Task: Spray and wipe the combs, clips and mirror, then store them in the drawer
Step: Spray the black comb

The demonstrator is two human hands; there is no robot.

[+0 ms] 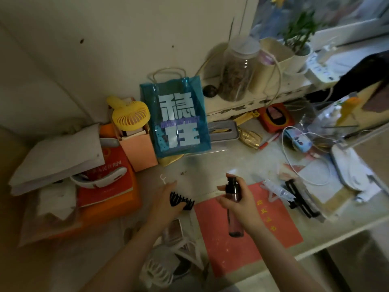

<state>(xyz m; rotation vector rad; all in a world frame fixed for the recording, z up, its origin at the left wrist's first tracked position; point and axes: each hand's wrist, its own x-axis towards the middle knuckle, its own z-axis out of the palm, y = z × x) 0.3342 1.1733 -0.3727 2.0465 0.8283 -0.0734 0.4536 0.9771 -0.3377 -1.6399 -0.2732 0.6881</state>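
A: Right, surroundings first. Desk [242, 157] is crowded. Blue bag [176, 119] upright at the back, with a yellow fan [130, 116] just left of it, stuck in a pink box [139, 150].

B: Left side?

A: Stacked papers [56, 159] over an orange box [117, 203], a red book [107, 186] on top. Behind the bag, a shelf [259, 95] carries a glass jar [237, 70] and a potted plant [299, 36]. Right of centre, white cable [294, 163] loops over the desk beside a lamp base [355, 167].

B: Anything in the way of the hands?

A: A red sheet [263, 234] lies flat under the right forearm. A black comb [303, 201] rests near the sheet's far right corner, a clear clip [277, 190] just beside it. Below the left arm, a white clip [157, 268] and a framed thing, too blurred to name.

B: Left hand [166, 201]?

A: Fingers curled round a black claw clip [182, 201], teeth pointing up and right, held just above the desk.

B: Right hand [237, 199]?

A: Wrapped round a dark spray bottle [232, 205], upright, one finger on the pump head. Nozzle faces left, toward the claw clip.

B: Gap between bottle and claw clip?

A: Near, not touching. Claw clip sits left of the bottle and a bit lower than the nozzle. Can't tell whether any spray is coming out.
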